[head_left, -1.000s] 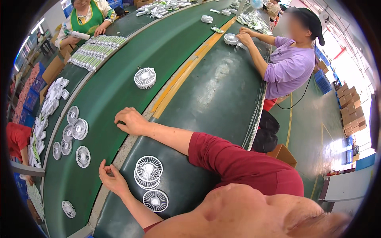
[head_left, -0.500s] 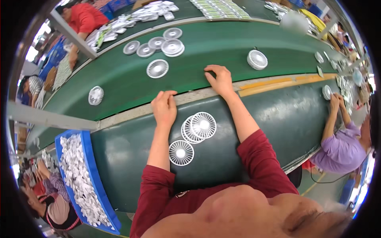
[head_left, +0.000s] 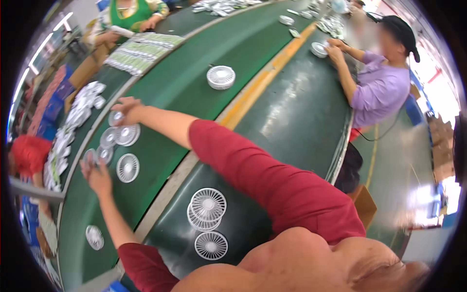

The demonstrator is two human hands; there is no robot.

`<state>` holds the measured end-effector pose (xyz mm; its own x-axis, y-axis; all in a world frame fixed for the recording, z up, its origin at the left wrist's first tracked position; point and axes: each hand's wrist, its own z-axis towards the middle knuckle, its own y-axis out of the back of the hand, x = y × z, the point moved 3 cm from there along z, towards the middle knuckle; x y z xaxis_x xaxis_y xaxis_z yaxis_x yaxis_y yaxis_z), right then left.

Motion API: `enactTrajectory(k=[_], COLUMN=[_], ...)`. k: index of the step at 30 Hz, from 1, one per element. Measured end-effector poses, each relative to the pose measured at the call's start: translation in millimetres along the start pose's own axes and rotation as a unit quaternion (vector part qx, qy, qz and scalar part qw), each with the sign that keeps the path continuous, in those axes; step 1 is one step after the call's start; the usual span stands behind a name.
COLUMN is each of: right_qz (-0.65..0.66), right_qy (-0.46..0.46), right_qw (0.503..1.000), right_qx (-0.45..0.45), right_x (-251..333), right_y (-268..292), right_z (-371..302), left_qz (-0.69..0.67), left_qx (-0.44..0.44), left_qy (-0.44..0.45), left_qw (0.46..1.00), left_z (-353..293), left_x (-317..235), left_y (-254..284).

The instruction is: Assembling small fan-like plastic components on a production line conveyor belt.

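My right hand (head_left: 127, 109) reaches far across the green conveyor belt (head_left: 180, 92), its fingers curled over a white round fan grille (head_left: 116, 119) at the edge of a cluster of grilles (head_left: 127, 135). Its grip is blurred. My left hand (head_left: 96, 174) is stretched out beside it, with its fingers on a greyish grille (head_left: 89, 155). Another grille (head_left: 128, 168) lies just right of that hand. Close to me, a short stack of white grilles (head_left: 207, 208) and a single one (head_left: 210, 245) lie on the dark green table.
An assembled white fan (head_left: 220, 77) rides the belt further up. A lone grille (head_left: 94, 237) lies at lower left. A person in purple (head_left: 382, 90) works at the right, with another in green (head_left: 129, 12) across the belt. Heaps of white parts (head_left: 82, 104) line the far side.
The view has swung back to the right. Both my hands have left the near belt edge and reached across to the grille cluster on the far side.
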<state>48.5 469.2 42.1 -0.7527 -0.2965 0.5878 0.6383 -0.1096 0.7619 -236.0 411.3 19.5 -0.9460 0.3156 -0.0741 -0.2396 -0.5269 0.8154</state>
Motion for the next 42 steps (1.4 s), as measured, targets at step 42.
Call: enactTrajectory(k=[42], right_qz=[-0.085], right_qy=[0.119], right_qw=[0.989], right_qx=[0.005], right_x=[8], right_y=[-2], right_z=[-108], left_qz=[-0.289], left_qx=[0.056], left_qy=[0.049], left_qw=[0.955], left_z=[-29], left_x=[-90], left_y=[52])
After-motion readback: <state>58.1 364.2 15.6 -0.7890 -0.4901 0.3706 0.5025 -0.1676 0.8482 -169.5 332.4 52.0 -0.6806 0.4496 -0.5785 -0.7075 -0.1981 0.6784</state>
